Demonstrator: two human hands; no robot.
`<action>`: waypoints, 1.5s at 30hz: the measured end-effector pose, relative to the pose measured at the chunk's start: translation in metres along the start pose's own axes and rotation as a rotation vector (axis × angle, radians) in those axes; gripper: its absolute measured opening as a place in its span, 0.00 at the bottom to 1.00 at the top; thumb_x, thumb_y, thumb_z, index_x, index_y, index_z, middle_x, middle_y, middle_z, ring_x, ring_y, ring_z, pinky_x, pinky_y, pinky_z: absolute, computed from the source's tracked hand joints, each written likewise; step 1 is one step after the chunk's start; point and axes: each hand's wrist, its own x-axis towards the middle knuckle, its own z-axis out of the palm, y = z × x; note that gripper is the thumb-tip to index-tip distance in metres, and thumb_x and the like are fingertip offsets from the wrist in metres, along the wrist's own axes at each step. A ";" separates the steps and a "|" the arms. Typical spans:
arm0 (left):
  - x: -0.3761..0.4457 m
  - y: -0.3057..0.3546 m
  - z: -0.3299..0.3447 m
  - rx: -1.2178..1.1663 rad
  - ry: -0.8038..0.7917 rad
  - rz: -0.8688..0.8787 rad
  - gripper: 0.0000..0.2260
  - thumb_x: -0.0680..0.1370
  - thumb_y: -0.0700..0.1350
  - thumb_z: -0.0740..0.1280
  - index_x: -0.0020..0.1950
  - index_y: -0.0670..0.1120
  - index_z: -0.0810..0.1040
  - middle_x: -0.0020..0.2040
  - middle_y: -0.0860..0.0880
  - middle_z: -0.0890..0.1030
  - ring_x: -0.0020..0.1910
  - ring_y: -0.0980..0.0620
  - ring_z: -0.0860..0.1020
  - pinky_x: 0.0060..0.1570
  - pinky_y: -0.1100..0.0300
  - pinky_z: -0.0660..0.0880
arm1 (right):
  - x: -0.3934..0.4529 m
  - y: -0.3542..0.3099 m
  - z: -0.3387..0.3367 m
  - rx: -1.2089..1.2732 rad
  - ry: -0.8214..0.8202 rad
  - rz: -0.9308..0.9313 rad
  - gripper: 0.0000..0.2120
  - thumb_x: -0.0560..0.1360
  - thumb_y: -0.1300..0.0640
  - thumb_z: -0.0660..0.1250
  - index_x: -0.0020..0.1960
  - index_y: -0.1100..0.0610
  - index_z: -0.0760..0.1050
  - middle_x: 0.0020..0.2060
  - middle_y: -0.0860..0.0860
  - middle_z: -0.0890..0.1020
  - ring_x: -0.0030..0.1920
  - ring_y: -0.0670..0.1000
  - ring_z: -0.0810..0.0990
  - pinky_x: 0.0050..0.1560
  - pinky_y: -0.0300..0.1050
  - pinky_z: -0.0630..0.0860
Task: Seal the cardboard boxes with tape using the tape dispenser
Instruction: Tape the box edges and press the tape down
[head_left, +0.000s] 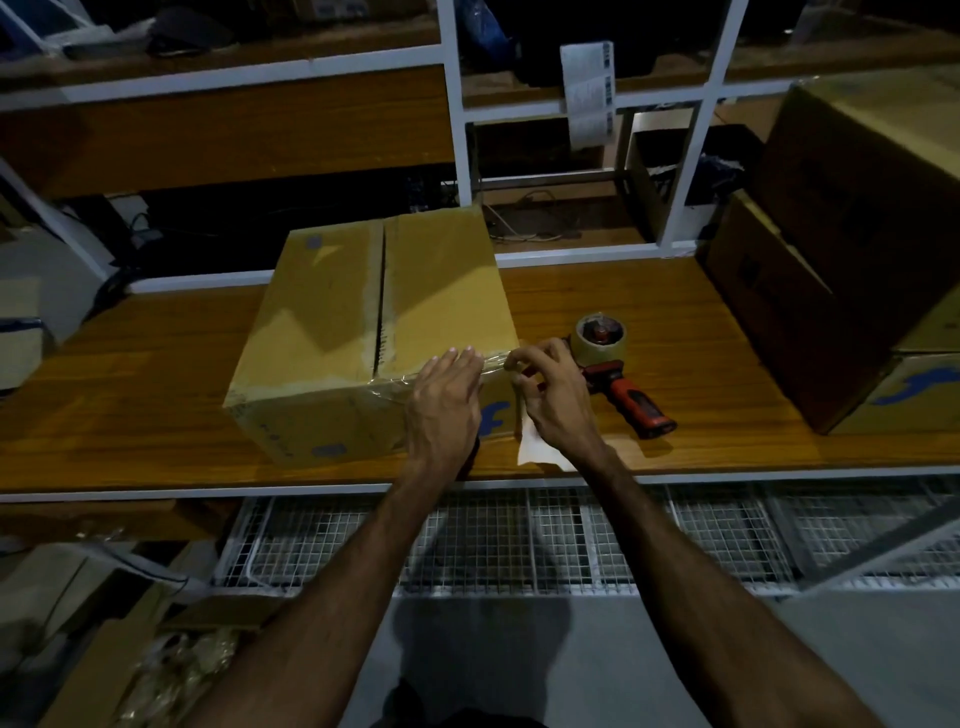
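A brown cardboard box (363, 312) lies on the wooden table (130, 395), its two top flaps meeting at a dark centre seam. Clear tape (395, 384) runs along its near top edge. My left hand (447, 400) lies flat with fingers together on that taped edge, pressing it. My right hand (556, 395) is at the box's near right corner, its fingers pinching the end of the tape. The tape dispenser (618, 364), red and black with a roll of clear tape, lies on the table just right of my right hand; neither hand holds it.
Stacked cardboard boxes (852, 249) stand at the right end of the table. A white paper scrap (535, 447) lies near the table's front edge. White shelf posts (460, 104) rise behind the box. A wire mesh shelf (519, 535) sits below the table.
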 end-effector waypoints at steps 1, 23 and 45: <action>-0.001 -0.001 0.000 0.005 0.001 0.007 0.15 0.82 0.38 0.70 0.69 0.42 0.80 0.68 0.42 0.82 0.69 0.42 0.79 0.73 0.44 0.72 | -0.001 0.000 0.001 0.002 0.016 0.004 0.08 0.82 0.61 0.70 0.58 0.50 0.81 0.56 0.45 0.73 0.52 0.43 0.76 0.50 0.54 0.84; -0.004 -0.011 -0.016 -0.063 -0.118 0.073 0.25 0.79 0.42 0.69 0.77 0.42 0.72 0.75 0.43 0.75 0.76 0.45 0.72 0.79 0.50 0.59 | -0.033 0.024 0.016 -0.101 -0.028 0.200 0.07 0.79 0.58 0.69 0.48 0.46 0.79 0.51 0.44 0.78 0.46 0.41 0.79 0.47 0.56 0.81; -0.058 -0.262 -0.170 -0.265 0.082 -0.228 0.32 0.69 0.18 0.63 0.68 0.43 0.81 0.71 0.46 0.78 0.71 0.52 0.74 0.61 0.60 0.80 | 0.054 -0.134 0.083 -0.095 -0.180 -0.035 0.10 0.80 0.57 0.66 0.56 0.47 0.84 0.59 0.43 0.84 0.59 0.44 0.80 0.63 0.60 0.79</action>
